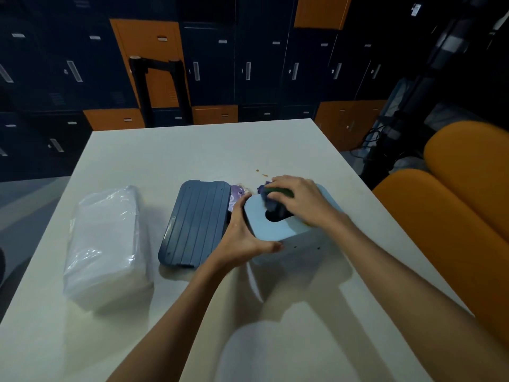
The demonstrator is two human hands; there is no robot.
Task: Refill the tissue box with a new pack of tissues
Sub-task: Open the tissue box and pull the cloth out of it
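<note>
Your left hand (242, 238) sits low centre, fingers (239, 209) straight and pressed flat along the left side of the box (257, 220), thumb on its near corner, gripping nothing. Everything rests on the desk (170, 150). Largest is the pack (107, 244), left of centre, well apart from the box. It is soft and probably light, with slippery clear film, so take it by both long sides, not the loose film. The box, right of centre, looks stiff, light and apt to slide, so brace it. Its lid (195, 224) lies just beside it. Your right hand (300, 199) curls round a dark wad (271, 201) at the slot, too blurred to identify.
</note>
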